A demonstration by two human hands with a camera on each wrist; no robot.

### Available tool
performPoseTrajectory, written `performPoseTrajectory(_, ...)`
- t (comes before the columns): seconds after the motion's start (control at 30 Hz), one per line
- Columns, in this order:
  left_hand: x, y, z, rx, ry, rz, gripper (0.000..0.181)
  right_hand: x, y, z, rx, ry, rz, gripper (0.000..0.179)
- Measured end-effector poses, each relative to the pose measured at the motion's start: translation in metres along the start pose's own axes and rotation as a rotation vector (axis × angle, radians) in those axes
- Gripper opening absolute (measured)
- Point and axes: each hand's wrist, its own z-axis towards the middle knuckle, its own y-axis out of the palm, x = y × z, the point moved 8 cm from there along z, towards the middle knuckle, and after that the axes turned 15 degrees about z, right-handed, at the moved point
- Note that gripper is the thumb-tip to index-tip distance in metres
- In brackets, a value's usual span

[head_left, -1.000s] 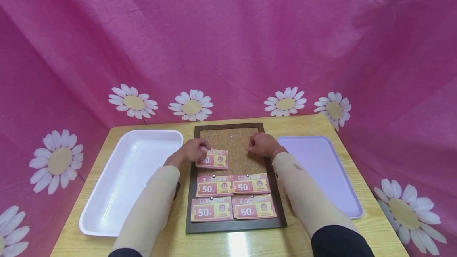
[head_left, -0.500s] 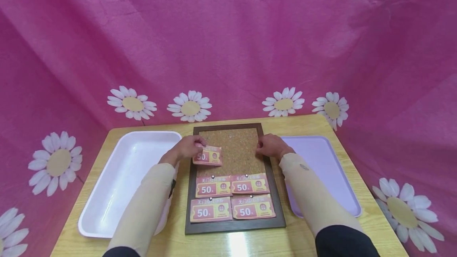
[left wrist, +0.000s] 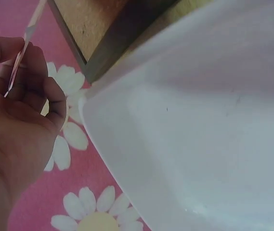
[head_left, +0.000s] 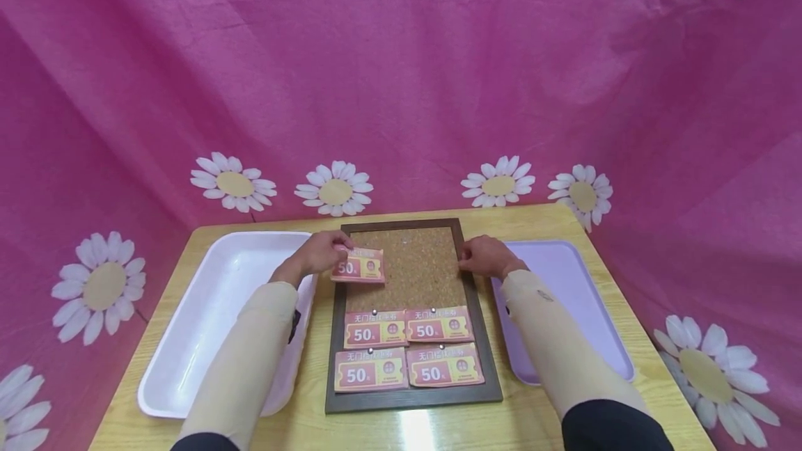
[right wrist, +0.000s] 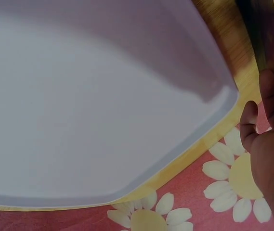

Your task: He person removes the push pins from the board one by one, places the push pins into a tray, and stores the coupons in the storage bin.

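Observation:
In the head view my left hand [head_left: 317, 253] pinches a red-and-yellow paper coupon [head_left: 366, 267] marked 50, over the upper left of a framed cork board [head_left: 416, 270]. The left wrist view shows the coupon [left wrist: 21, 62] edge-on between thumb and fingers. Beside the board's right frame is my right hand [head_left: 485, 256], fingers curled; its fingertips are mostly cut off in the right wrist view, so what they hold cannot be told. Similar coupons [head_left: 371, 369] lie in two rows on the lower board, each with a small round pin [head_left: 370, 351] at its top edge.
Left of the board stands a deep white tray [head_left: 213, 312], partly under my left forearm. A flat lilac tray [head_left: 567, 284] lies to the right beneath my right forearm. Behind the wooden table [head_left: 301, 430] hangs a pink cloth [head_left: 401, 89] with daisies.
My left hand has carried the coupon left and slightly away from me, toward the white tray. The right hand has drawn off to the right, from over the cork to the board's frame.

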Motion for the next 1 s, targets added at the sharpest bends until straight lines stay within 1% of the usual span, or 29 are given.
performPoseTrajectory(0.17,-0.008,-0.009,-0.002,0.005,-0.009,-0.018,0.025,0.008,0.0,-0.003,-0.01,0.035,0.025,0.017)
performPoseTrajectory(0.37,-0.023,-0.016,-0.005,0.019,-0.046,-0.008,0.027,0.011,-0.002,-0.005,-0.005,0.057,0.049,0.016)
performPoseTrajectory(0.47,-0.029,-0.019,-0.006,0.028,-0.052,-0.012,0.026,0.012,-0.003,-0.006,-0.006,0.056,0.045,0.016)
performPoseTrajectory(0.6,-0.036,-0.022,-0.008,0.024,-0.065,-0.031,0.026,0.016,-0.004,-0.007,-0.009,0.056,0.028,0.017)
performPoseTrajectory(0.73,-0.046,-0.025,-0.012,0.011,-0.112,-0.051,0.026,0.019,-0.005,-0.008,-0.006,0.063,0.027,0.018)
performPoseTrajectory(0.83,-0.054,-0.027,-0.015,0.01,-0.129,-0.051,0.026,0.023,-0.005,-0.009,0.005,0.065,0.024,0.019)
performPoseTrajectory(1.0,-0.062,-0.03,-0.016,0.004,-0.121,-0.051,0.025,0.026,-0.004,-0.01,0.023,0.056,0.027,0.019)
